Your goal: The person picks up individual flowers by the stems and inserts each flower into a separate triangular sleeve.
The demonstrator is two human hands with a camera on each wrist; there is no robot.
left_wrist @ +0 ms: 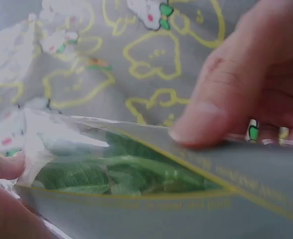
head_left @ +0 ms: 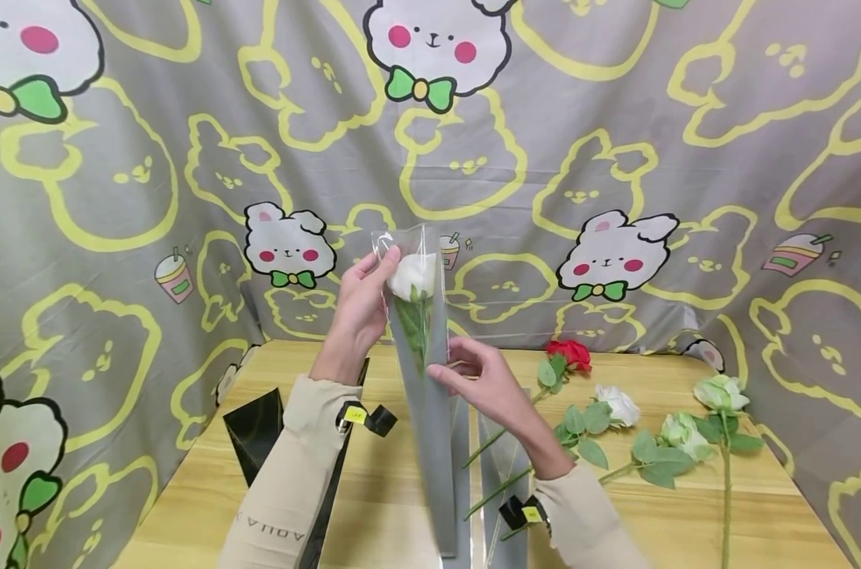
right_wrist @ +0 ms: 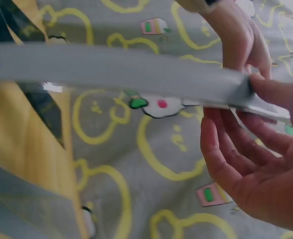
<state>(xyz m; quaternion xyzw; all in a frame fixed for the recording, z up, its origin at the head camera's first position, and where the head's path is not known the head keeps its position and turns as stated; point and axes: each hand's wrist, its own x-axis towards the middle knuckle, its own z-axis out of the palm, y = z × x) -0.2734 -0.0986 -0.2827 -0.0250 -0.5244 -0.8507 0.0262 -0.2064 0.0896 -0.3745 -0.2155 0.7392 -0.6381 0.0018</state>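
A white rose [head_left: 412,276] with green leaves stands inside a grey and clear flower sleeve [head_left: 432,466], held upright over the table. My left hand [head_left: 359,304] grips the sleeve's top left edge beside the bloom, its thumb against the clear film. Lower on the other side, my right hand [head_left: 489,383] pinches the sleeve's edge between thumb and fingers. The left wrist view shows leaves [left_wrist: 81,174] through the clear window, bordered by gold lines with lettering. In the right wrist view the sleeve [right_wrist: 111,64] appears edge-on, narrow and slightly blurred, between the right thumb and fingers.
On the wooden table [head_left: 373,474], a red rose [head_left: 569,356], a white rose [head_left: 617,405] and two pale green roses lie at the right. More grey sleeves [head_left: 497,450] lie under the stems. Black wrapping [head_left: 254,427] is at the left. A patterned curtain [head_left: 473,182] hangs behind.
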